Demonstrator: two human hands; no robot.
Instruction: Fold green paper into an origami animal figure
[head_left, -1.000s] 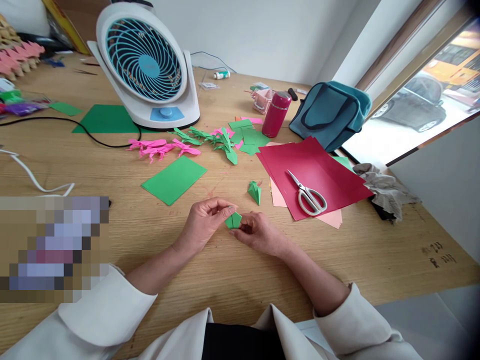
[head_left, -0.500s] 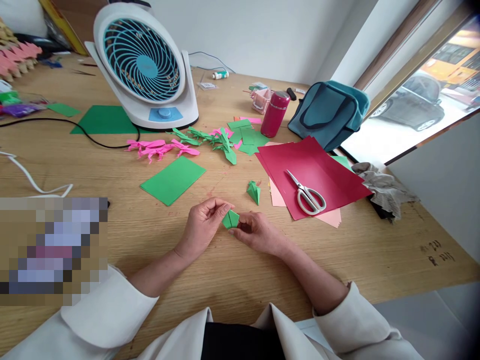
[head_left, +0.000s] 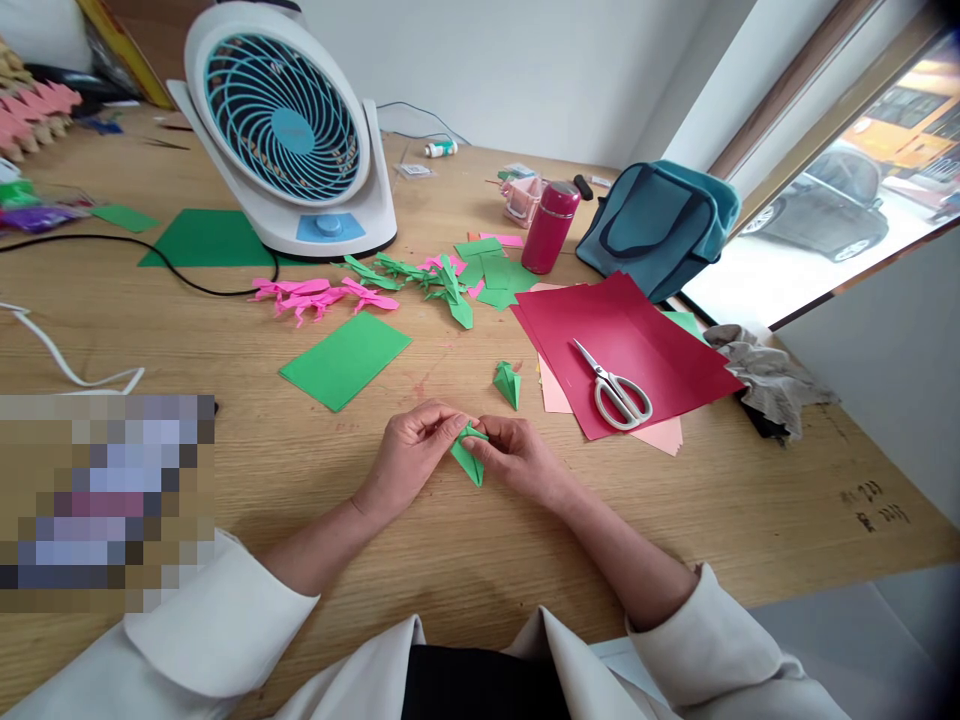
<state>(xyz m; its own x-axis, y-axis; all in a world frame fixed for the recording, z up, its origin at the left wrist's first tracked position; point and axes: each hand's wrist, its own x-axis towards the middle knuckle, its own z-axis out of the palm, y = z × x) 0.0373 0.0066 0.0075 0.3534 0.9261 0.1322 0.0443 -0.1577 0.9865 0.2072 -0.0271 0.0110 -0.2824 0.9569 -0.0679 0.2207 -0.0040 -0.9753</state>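
A small folded green paper (head_left: 470,464) is pinched between both hands, its pointed end facing down toward me. My left hand (head_left: 411,450) grips its upper left edge with thumb and fingers. On the right side, my right hand (head_left: 520,458) has its thumb on the paper's upper part. Beyond my right hand lies another folded green piece (head_left: 508,385). A flat green sheet (head_left: 346,361) rests to the upper left of my hands. Pink folded figures (head_left: 304,297) and green folded figures (head_left: 451,292) lie farther back.
White-handled scissors (head_left: 615,386) lie on red sheets (head_left: 675,365) at the right. Behind them stand a red bottle (head_left: 551,228) and a teal bag (head_left: 656,228). A white fan (head_left: 382,205) is at the back left, with a black cable (head_left: 217,292) near its base.
The green paper has been turned, so its point now faces down and its lower part shows longer. My right thumb has moved up onto it, and both hands are closer together.
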